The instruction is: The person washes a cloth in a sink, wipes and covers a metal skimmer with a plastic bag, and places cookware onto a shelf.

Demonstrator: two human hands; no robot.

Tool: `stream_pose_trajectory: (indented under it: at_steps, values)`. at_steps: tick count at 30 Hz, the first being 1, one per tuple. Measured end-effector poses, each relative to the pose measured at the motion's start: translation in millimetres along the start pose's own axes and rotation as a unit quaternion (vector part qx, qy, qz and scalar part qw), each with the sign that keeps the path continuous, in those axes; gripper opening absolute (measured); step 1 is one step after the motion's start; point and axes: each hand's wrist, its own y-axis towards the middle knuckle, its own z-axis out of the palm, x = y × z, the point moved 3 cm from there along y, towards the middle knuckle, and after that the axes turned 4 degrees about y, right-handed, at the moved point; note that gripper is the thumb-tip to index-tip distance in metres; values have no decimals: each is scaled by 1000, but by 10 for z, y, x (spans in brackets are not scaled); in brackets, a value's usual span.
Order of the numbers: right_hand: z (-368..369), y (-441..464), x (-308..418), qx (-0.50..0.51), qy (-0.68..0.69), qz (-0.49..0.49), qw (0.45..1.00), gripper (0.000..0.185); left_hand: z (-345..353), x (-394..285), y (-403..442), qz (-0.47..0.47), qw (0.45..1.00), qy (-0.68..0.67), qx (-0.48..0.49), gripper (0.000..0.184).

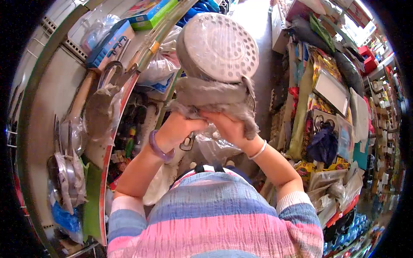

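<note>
A grey fluffy cloth (215,96) is bunched in front of me, and both hands are closed on its near edge. My left hand (183,127), with a purple bangle at the wrist, grips it on the left. Close beside it, my right hand (226,127) has its fingers tucked under the cloth. Just beyond the cloth is a round, pale metal steamer-like pot (219,47), its face dotted with holes near the rim. The cloth touches its near side; whether the hands also support it is hidden. Below the hands lies a clear plastic bag (215,144).
Shelving on the left holds pans in plastic (66,172), a blue box (109,45) and a blue-green box (148,15). Piled goods on the right include a white-faced frame (331,92) and a dark blue bundle (322,144). A narrow aisle floor (254,21) runs between them.
</note>
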Motion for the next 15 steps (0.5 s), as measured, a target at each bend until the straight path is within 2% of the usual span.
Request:
stream_pose_trajectory:
  at_steps: [1, 2, 4, 5, 6, 7, 8, 9, 10, 12, 15]
  values:
    - [-6, -118, 19, 10, -48, -7, 999, 27, 25, 14, 11, 0, 998, -48, -44, 17]
    - [-31, -151, -53, 5, -28, 65, 997, 28, 19, 21, 9, 1, 991, -96, -89, 14]
    - [-59, -242, -176, -6, 13, 210, 978, 31, -102, 5, 25, -39, 993, -110, -25, 19]
    - [59, -498, -477, -66, 182, 305, 933, 31, -152, -25, 32, -58, 991, -117, 7, 22]
    - [166, -737, -765, -121, 343, 384, 849, 31, -176, -80, 38, -62, 982, -176, -2, 26]
    - [24, -711, -726, -176, 474, 426, 750, 32, -192, -145, 63, -63, 970, -234, -12, 31]
    - [-112, -661, -615, -223, 591, 456, 627, 33, -189, -185, 84, -65, 954, -293, -23, 35]
    - [-213, -593, -528, -249, 646, 343, 635, 36, -171, -197, 106, -58, 943, -323, -58, 40]
    - [-267, -577, -504, -254, 709, 340, 563, 36, -173, -185, 123, -40, 944, -323, -58, 38]
    - [-304, -544, -395, -320, 707, 311, 548, 37, -148, -122, 160, -8, 944, -326, -53, 36]
    - [-360, -94, 33, -300, 646, 217, 667, 34, -89, -80, 205, 6, 931, -364, 0, 32]
